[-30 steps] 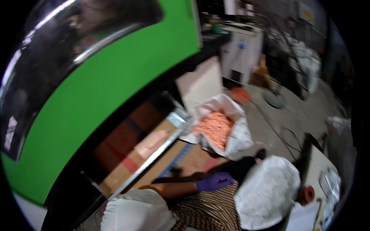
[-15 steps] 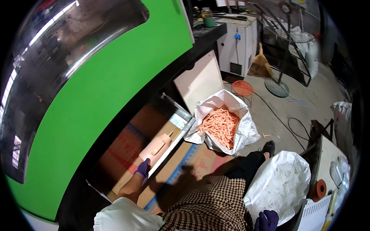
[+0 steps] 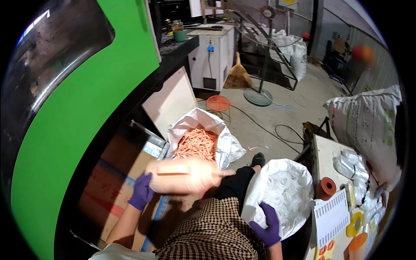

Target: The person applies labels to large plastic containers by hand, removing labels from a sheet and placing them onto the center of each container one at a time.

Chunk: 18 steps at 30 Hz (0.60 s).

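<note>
My left hand (image 3: 141, 193), in a purple glove, is closed on the left end of a large peach-coloured hollow plastic moulding (image 3: 184, 177). The piece is blurred by motion, lies about level in the air and has a thin stem at its right end. Behind it stands a white woven sack (image 3: 232, 149) of thin peach-coloured plastic sprues (image 3: 197, 143). My right hand (image 3: 268, 225), gloved alike, is open with thumb and fingers apart. It is over the near rim of a white bag (image 3: 250, 197) holding clear round plastic pieces (image 3: 286, 195); whether it touches the bag I cannot tell.
A green machine (image 3: 78, 91) with flattened cardboard (image 3: 119, 186) at its base stands left. On the right, a bench (image 3: 327, 151) carries a reddish-brown roll (image 3: 326, 189), a paper sheet (image 3: 331, 216) and yellow tape (image 3: 354, 224). A cable (image 3: 260, 125) crosses the floor near a broom (image 3: 238, 77).
My left hand has lifted the moulding off the cardboard-lined ledge and carried it right. The right hand has risen and spread its fingers. The view has swung right.
</note>
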Tool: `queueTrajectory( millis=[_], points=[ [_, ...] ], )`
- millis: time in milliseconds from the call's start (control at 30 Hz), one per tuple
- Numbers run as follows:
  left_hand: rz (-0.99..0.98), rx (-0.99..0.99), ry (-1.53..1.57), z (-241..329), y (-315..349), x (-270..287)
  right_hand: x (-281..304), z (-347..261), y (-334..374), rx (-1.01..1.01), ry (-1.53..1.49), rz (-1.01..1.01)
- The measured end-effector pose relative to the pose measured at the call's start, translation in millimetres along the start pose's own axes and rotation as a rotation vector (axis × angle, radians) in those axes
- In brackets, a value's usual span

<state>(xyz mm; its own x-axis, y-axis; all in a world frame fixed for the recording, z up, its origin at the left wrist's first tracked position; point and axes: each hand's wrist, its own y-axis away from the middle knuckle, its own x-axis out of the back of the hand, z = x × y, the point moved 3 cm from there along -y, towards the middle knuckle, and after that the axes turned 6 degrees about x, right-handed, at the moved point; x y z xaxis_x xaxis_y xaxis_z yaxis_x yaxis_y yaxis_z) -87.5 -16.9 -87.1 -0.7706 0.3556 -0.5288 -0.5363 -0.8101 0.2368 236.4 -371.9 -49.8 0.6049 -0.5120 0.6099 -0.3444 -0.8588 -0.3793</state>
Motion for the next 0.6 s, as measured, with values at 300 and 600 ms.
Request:
queueTrajectory(
  millis=[300, 600],
  points=[
    [-0.453, -0.446, -1.455, -77.4, -23.7, -100.3, -53.6, -26.7, -40.9, -0.163, -0.611, 0.081],
    [-0.516, -0.911, -1.485, -16.3, 38.2, -235.9, -43.4, -45.8, -64.0, -0.031, -0.510, 0.061]
  ],
)
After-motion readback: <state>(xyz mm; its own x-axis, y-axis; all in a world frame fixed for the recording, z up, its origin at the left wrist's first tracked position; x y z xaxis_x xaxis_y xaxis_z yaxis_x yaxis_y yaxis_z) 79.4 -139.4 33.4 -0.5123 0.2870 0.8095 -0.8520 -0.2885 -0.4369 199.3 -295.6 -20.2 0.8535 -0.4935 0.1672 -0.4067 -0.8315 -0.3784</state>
